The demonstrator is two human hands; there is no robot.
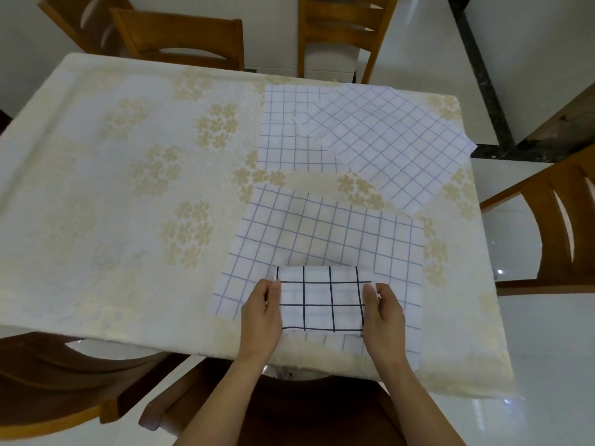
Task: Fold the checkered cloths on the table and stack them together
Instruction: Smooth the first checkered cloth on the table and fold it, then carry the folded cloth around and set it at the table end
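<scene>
A small folded checkered cloth (322,297) with bold black lines is held between both hands just above the table's near edge. My left hand (260,317) grips its left side and my right hand (384,317) grips its right side. Under it lies a large flat checkered cloth (322,230) with thin lines. Farther back lie two more flat checkered cloths: one square (283,130), and one turned at an angle (392,143) that overlaps the square one's right part.
The table (112,188) carries a cream cover with beige flower prints. Wooden chairs stand at the far side (180,37), at the right (553,220) and at the near left (48,381). White tiled floor lies to the right.
</scene>
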